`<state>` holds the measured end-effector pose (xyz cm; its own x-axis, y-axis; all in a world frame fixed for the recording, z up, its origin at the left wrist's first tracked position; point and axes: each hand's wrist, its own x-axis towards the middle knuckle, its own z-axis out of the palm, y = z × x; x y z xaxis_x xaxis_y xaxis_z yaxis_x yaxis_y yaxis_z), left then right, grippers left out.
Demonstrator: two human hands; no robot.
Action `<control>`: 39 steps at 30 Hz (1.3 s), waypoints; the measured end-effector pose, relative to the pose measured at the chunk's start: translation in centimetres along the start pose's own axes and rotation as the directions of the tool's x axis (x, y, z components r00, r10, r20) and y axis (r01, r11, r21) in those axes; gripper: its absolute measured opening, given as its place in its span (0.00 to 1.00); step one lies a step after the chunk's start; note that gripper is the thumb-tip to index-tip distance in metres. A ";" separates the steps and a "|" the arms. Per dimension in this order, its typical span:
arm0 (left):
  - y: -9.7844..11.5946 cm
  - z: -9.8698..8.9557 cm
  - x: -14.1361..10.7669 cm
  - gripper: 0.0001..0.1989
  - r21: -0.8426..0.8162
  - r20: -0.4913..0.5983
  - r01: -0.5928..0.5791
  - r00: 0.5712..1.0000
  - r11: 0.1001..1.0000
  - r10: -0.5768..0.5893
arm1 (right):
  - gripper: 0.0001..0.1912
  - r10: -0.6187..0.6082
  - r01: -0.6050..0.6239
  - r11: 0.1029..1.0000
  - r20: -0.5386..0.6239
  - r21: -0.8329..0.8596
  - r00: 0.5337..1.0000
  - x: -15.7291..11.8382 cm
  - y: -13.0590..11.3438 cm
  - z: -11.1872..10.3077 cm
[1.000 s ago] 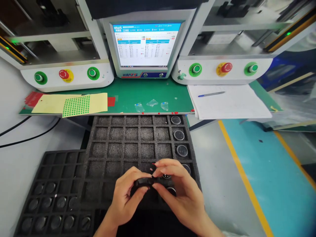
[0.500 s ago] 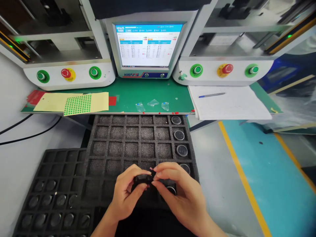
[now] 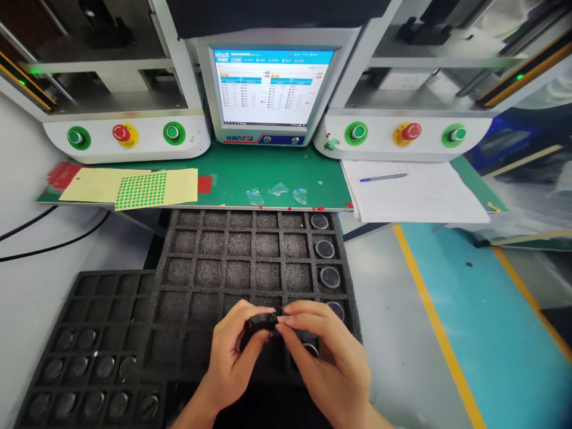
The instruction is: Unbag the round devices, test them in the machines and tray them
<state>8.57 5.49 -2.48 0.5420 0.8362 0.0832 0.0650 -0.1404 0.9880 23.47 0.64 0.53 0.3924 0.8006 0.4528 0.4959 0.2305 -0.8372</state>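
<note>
- Two machines, left machine (image 3: 127, 140) and right machine (image 3: 388, 143), stand at the back of one green table (image 3: 241, 170), with one monitor (image 3: 268, 89) between them.
- One large foam tray (image 3: 223, 260) lies below the table's front edge. Five round parts (image 3: 330, 277) show in it: four in the rightmost column, one half hidden by the right hand.
- One smaller foam tray (image 3: 102, 286) sits just beside it on the left, with eleven dark discs (image 3: 106, 366) in three rows of two, four and five.
- One stack of papers (image 3: 415, 199) lies on the table's right side; yellow sheets (image 3: 181, 186) overlap on its left side, one green-dotted sheet (image 3: 140, 189) among them.
- Left hand (image 3: 236, 345): thumb and forefinger hold the black part, narrowly spaced around it.
- Right hand (image 3: 328, 351): fingertips are drawn together at the part's right end; whether they grip it or a tiny piece there, I cannot tell.
- One black part (image 3: 261, 323) is held above the large tray's near half, seen mostly edge-on. Its long axis runs left to right, right end towards the right fingertips.
- One pen (image 3: 384, 177) lies on the papers, blue end left, rising slightly rightward.
- Four green buttons (image 3: 358, 133) and two red buttons (image 3: 411, 132) line the machine fronts.
- Three clear film scraps (image 3: 277, 189) lie near the table's front edge.
</note>
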 end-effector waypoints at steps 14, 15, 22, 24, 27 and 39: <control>-2.0 -0.9 0.6 0.06 -0.166 -0.569 0.131 0.797 0.977 -0.204 | 0.16 -0.127 0.143 0.987 0.182 -0.075 0.975 11.2 6.4 0.8; -2.1 -0.8 0.6 0.06 -0.203 -0.530 0.142 0.816 0.969 -0.230 | 0.16 -0.098 0.110 0.993 0.246 -0.036 0.964 13.9 8.1 1.7; -2.6 -2.0 0.2 0.14 -0.443 -0.415 0.326 0.751 0.835 -0.514 | 0.23 0.109 -0.051 0.992 0.550 -0.119 0.828 22.9 15.1 8.7; -3.0 -2.6 0.2 0.15 -0.461 -0.347 0.347 0.777 0.817 -0.526 | 0.25 0.134 -0.064 0.988 0.570 -0.142 0.811 23.0 15.5 9.7; -3.3 -3.0 0.3 0.15 -0.471 -0.307 0.344 0.799 0.812 -0.517 | 0.26 0.150 -0.087 0.987 0.568 -0.137 0.809 23.3 15.2 9.9; 0.8 -0.2 1.2 0.18 -0.662 -0.205 0.318 0.794 0.679 -0.572 | 0.23 0.319 -0.388 0.839 0.235 0.382 0.918 9.1 1.1 -0.6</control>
<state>9.10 6.47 -1.58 0.2216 0.8532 -0.4722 -0.3385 0.5214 0.7833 28.01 7.83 3.92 0.3365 0.9385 0.0772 -0.0323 0.0934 -0.9951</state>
